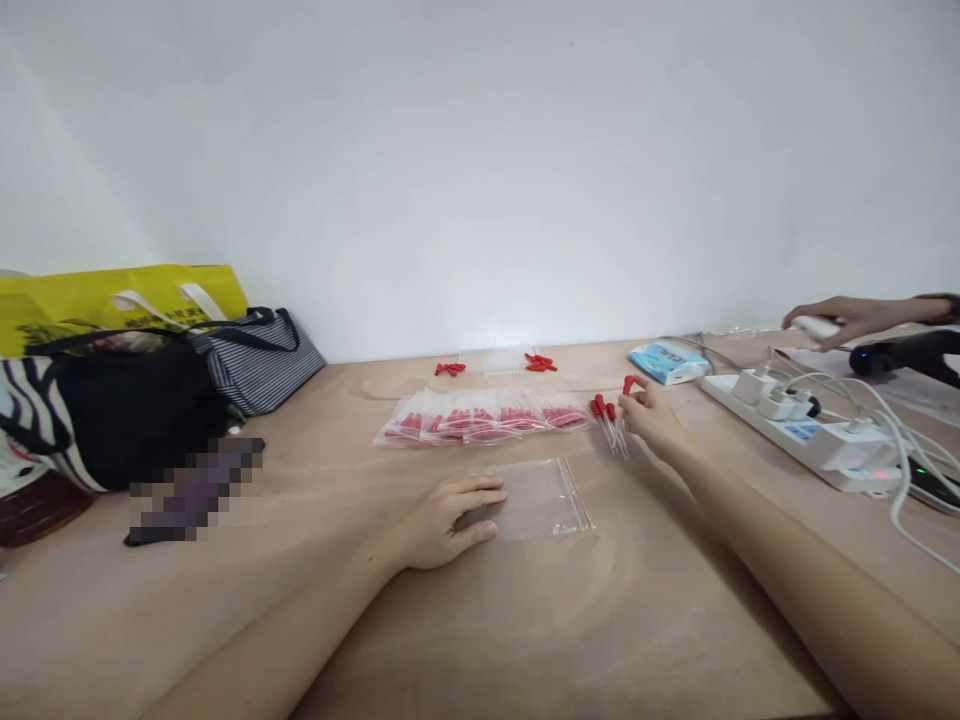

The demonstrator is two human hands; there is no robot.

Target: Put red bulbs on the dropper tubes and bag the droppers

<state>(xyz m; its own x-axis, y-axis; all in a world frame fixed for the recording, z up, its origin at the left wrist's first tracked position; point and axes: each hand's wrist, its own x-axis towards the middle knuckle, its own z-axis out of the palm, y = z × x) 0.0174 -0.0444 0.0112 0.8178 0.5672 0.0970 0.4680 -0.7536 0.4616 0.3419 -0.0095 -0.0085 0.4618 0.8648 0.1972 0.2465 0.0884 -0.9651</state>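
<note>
On the tabletop lies a clear zip bag (536, 498) with a red strip along its right edge. My left hand (454, 520) rests at the bag's left edge, fingers stretched out and thumb apart. Farther right, my right hand (651, 418) pinches a dropper (628, 383) by its red rubber bulb; the hand hides most of its stem. Just left of that hand lie several droppers (609, 425) with red bulbs and thin clear stems. Behind the bag, a row of filled zip bags (480, 418) overlaps, red bulbs showing through the plastic.
Two small piles of red bulbs (450, 369) lie near the wall. At right are a tissue pack (667, 362) and a power strip (795, 435) with white cables. Another person's hand (862, 318) holds a white object. Bags (135, 400) and a blurred dark item (199, 492) lie left.
</note>
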